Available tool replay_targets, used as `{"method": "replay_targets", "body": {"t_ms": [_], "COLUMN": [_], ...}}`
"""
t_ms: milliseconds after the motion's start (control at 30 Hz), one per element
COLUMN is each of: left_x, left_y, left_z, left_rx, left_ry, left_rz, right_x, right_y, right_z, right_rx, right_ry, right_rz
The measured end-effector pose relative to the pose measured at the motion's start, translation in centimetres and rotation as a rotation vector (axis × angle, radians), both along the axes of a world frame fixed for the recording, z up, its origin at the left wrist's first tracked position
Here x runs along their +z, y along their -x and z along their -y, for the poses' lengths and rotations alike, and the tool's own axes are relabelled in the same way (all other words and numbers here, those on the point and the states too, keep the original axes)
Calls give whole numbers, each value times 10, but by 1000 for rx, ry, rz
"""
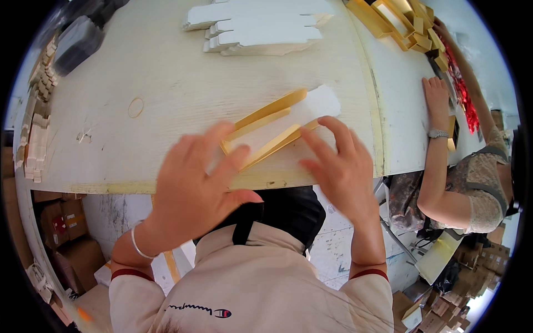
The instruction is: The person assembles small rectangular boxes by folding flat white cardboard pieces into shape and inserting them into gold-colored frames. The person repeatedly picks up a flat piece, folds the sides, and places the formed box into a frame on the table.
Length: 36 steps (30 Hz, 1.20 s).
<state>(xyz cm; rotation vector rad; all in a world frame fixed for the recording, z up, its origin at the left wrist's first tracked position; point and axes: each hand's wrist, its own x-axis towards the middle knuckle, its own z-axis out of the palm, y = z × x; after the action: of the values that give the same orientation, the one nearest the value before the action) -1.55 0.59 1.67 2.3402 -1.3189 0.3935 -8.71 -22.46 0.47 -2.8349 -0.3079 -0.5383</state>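
A half-folded gold carton (262,147) with a white inside lies slantwise on the table before me. Both of its long gold sides stand up, and a white flap (323,102) stretches out flat at its far right end. My left hand (200,177) is at the near left end of the carton, fingers spread and a little blurred, its thumb sticking out toward the table edge. Over the right long side hovers my right hand (345,166), with fingers apart and bent; fingertips are at that side's rim, and whether they touch it I cannot tell.
White flat carton blanks (264,28) are stacked at the far middle. A rubber band (135,107) lies left. More cartons (34,139) line the left edge. At right, a co-worker's hand (436,94) rests on the adjoining table, near gold boxes (397,22) and red material (465,100).
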Motion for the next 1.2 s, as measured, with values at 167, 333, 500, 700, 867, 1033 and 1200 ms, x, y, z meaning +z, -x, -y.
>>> {"method": "replay_targets", "body": {"t_ms": [167,333,500,700,867,1033,1200], "left_x": [-23,-22,-18,-27,-25,-31,-38], "left_y": [10,-6,-13,-40,-42,-20,-1], "left_z": [22,14,11,19,22,29,37], "left_rx": [-29,-173,-303,-438,-429,-245,-140], "left_ry": [3,-20,-28,0,21,85,276], "left_rz": [27,-226,-353,-357,-367,-445,-530], "right_x": [-14,-7,-3,-3,-13,-16,-10], "right_y": [-4,10,18,-11,-23,-22,-20], "right_z": [-13,-18,11,24,22,7,2], "right_rx": [220,240,247,424,439,335,310], "right_ry": [-221,-438,-260,-282,-440,-349,-355], "right_rz": [38,73,-171,-270,-303,-233,-277]}}
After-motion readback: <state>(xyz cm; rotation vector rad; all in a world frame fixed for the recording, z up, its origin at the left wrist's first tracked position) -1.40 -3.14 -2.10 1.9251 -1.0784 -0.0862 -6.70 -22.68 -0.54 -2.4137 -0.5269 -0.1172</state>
